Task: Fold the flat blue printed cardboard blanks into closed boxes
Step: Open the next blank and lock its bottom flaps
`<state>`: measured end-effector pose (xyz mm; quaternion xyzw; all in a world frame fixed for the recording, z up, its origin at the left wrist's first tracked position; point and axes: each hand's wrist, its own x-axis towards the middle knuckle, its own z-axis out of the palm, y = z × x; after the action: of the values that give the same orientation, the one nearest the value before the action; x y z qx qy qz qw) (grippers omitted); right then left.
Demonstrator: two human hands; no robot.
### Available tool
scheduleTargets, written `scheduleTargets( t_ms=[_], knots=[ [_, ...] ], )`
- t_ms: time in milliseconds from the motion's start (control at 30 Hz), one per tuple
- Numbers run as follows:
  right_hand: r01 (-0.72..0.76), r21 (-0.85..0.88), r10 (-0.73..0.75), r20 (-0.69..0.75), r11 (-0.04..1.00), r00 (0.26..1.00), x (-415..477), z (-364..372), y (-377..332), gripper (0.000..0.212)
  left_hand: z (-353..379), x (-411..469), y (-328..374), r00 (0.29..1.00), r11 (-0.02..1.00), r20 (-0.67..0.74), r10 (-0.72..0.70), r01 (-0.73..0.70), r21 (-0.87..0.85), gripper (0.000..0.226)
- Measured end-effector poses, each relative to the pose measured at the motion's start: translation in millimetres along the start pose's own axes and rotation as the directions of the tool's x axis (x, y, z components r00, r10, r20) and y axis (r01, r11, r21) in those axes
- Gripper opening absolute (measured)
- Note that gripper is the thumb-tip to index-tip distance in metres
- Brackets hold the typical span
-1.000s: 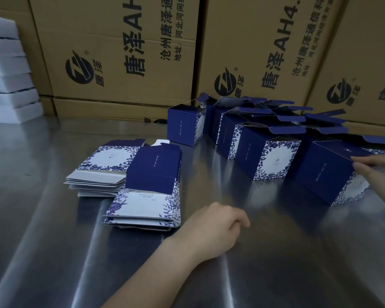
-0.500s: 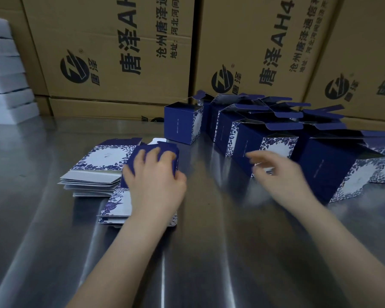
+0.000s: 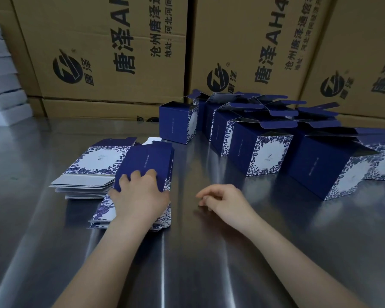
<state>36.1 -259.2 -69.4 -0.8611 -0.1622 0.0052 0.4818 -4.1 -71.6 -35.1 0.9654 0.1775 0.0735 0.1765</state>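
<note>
Left hand (image 3: 140,196) fingers curl onto the top blank (image 3: 147,160); right hand (image 3: 225,200) rests loosely curled, empty, on the table (image 3: 209,270).

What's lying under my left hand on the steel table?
The left hand rests on the nearer stack of flat blue printed cardboard blanks; layered edges show below it. The print beneath the palm and the number of blanks are hidden.

Shiny steel table (image 3: 209,274) backed by stacked brown printed cartons (image 3: 111,52), white slabs (image 3: 2,85) piled at left.
</note>
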Motion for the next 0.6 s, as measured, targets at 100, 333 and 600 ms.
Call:
scheduleTargets(
  t_ms=[100,333,600],
  knots=[
    [0.010,0.004,-0.010,0.005,1.000,1.000,1.7,0.7,-0.2,0.030,-4.1,-2.7,2.5,1.000,0.998,-0.031,-0.002,0.000,-0.058,0.046],
    [-0.008,0.086,0.008,-0.005,0.996,1.000,1.7,2.2,0.2,0.028,-13.6,-14.4,13.9,0.986,0.984,-0.160,0.057,-0.083,-0.160,0.040],
    [-0.120,0.470,0.146,-0.019,0.875,0.989,5.2,-1.0,-8.3,0.022,-11.0,-37.8,37.0,0.958,0.959,-0.217,0.185,-0.224,-0.174,0.041]
  ],
)
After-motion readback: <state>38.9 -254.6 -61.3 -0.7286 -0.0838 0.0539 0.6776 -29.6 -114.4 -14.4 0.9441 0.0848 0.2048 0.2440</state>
